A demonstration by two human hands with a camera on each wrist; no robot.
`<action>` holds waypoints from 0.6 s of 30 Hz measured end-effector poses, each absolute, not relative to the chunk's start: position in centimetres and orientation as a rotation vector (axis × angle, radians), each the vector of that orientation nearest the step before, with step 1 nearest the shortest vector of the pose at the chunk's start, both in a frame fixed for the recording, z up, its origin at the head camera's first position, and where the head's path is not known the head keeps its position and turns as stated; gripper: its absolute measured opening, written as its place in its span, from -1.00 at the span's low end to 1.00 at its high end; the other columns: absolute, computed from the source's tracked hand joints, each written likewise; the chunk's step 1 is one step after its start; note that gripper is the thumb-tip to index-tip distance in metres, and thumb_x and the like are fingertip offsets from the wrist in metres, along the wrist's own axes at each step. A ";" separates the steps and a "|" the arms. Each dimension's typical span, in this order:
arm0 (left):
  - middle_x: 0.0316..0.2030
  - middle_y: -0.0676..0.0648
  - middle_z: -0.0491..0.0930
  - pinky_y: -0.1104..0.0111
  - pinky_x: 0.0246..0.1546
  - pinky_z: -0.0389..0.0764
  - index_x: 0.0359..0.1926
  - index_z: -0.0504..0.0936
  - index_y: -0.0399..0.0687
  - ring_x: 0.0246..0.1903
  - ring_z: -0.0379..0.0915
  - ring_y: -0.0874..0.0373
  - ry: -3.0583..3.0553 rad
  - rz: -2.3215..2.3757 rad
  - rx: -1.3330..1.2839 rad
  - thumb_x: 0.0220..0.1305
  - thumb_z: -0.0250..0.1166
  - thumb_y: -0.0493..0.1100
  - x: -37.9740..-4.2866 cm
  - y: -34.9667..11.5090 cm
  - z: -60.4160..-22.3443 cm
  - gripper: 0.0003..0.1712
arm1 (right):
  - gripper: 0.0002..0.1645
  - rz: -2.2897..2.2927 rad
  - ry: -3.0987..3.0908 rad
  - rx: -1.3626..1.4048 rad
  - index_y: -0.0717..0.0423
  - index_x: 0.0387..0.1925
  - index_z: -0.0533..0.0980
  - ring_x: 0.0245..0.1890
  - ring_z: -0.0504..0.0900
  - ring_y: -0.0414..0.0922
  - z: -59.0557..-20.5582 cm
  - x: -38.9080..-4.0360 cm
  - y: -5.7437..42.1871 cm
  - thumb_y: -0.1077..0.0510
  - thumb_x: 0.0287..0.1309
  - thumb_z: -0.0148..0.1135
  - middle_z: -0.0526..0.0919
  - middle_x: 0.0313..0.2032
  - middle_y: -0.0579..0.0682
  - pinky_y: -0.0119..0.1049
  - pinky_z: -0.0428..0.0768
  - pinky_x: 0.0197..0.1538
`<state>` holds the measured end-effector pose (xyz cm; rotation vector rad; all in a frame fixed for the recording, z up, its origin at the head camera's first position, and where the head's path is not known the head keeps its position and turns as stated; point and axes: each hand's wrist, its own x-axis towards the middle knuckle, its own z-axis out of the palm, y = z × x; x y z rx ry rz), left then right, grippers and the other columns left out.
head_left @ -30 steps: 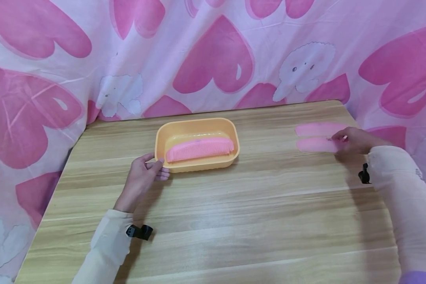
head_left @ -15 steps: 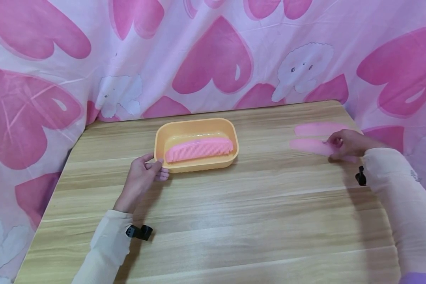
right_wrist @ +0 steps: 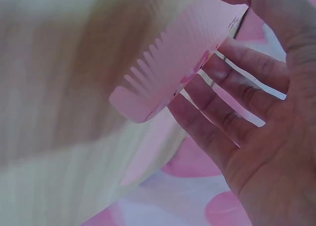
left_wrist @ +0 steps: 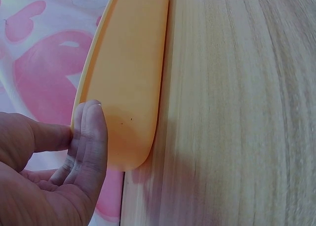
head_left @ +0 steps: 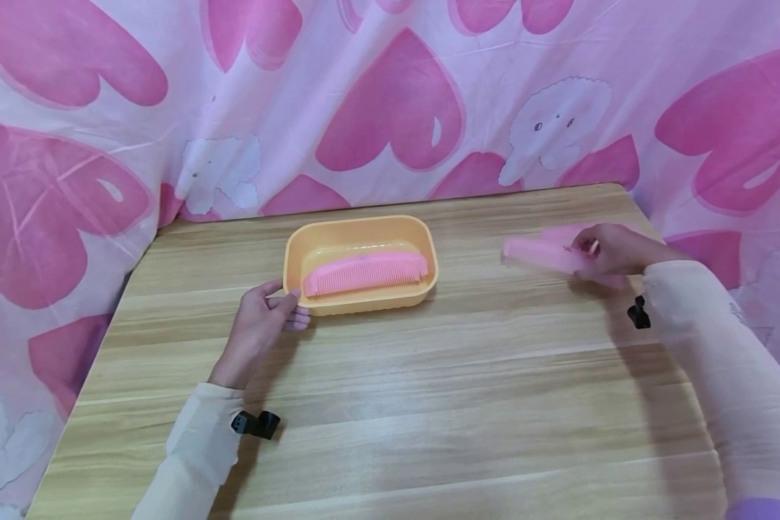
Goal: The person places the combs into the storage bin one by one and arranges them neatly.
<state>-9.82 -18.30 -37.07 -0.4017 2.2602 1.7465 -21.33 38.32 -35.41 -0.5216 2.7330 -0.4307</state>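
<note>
My left hand (head_left: 260,325) pinches the near left corner of a light orange plastic basin (head_left: 370,305), thumb on the rim and fingers against the outer wall in the left wrist view. Inside the basin lies a pink comb (head_left: 367,273), teeth toward me. At the right, my right hand (head_left: 617,249) holds a second pink comb (head_left: 533,256) by its middle, over the table. The right wrist view shows its teeth and the small print along its spine, with fingers along that edge. Behind it, a third pink comb (right_wrist: 148,149) lies on the table, partly covered in the head view.
The wood-grain table (head_left: 390,419) reaches back to a pink cloth (head_left: 390,101) with hearts, which also hangs along both sides. A black wrist camera (head_left: 256,425) sits on the left sleeve, another black camera (head_left: 638,313) on the right.
My right hand has drawn one comb off its place beside the other and carried it left, tilting it. The left hand and the basin stay where they were.
</note>
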 end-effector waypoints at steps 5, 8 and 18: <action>-0.19 -0.25 0.73 0.31 -0.13 0.78 0.51 0.17 -0.28 -0.25 0.73 0.04 2.272 1.727 -0.417 0.58 0.07 -0.12 -9.8 -18.3 -36.9 -0.37 | -0.43 -0.447 2.746 -0.545 0.43 -0.11 0.61 -0.21 0.64 0.05 -34.2 -22.0 36.2 0.15 -0.11 0.62 0.70 -0.24 0.13 -0.08 0.70 -0.15; -0.17 -0.26 0.73 0.31 -0.13 0.78 0.50 0.17 -0.28 -0.25 0.73 0.04 2.275 1.723 -0.415 0.58 0.09 -0.12 -9.7 -18.2 -36.9 -0.37 | -0.43 -0.453 2.752 -0.545 0.39 -0.09 0.62 -0.21 0.63 0.03 -33.3 -22.5 34.8 0.13 -0.10 0.62 0.70 -0.23 0.12 -0.13 0.70 -0.17; -0.19 -0.27 0.73 0.29 -0.12 0.78 0.51 0.16 -0.28 -0.25 0.73 0.03 2.250 1.760 -0.401 0.58 0.06 -0.14 -9.7 -18.3 -37.0 -0.38 | -0.42 -0.471 2.757 -0.639 0.36 -0.03 0.62 -0.17 0.63 0.06 -30.6 -23.7 29.9 0.11 -0.06 0.59 0.70 -0.18 0.14 -0.09 0.68 -0.11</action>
